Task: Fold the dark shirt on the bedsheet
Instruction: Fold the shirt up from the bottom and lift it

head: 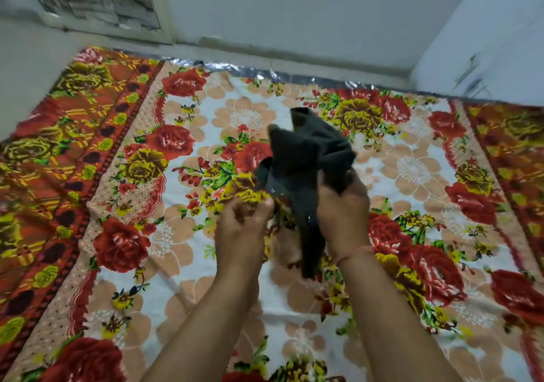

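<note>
The dark shirt (303, 158) is bunched up and lifted above the middle of the floral bedsheet (164, 252). My right hand (343, 213) grips the bundle from the right, with a strip of the cloth hanging down past the wrist. My left hand (243, 222) pinches a lower left edge of the shirt between thumb and fingers. Part of the cloth flares up and away from me, blurred. A red thread band circles my right wrist.
The bedsheet covers the floor from left to right, with a red patterned border (44, 158) on the left. A silver foil mat edge (265, 72) shows along the far side. Pale walls (294, 13) close the back and right.
</note>
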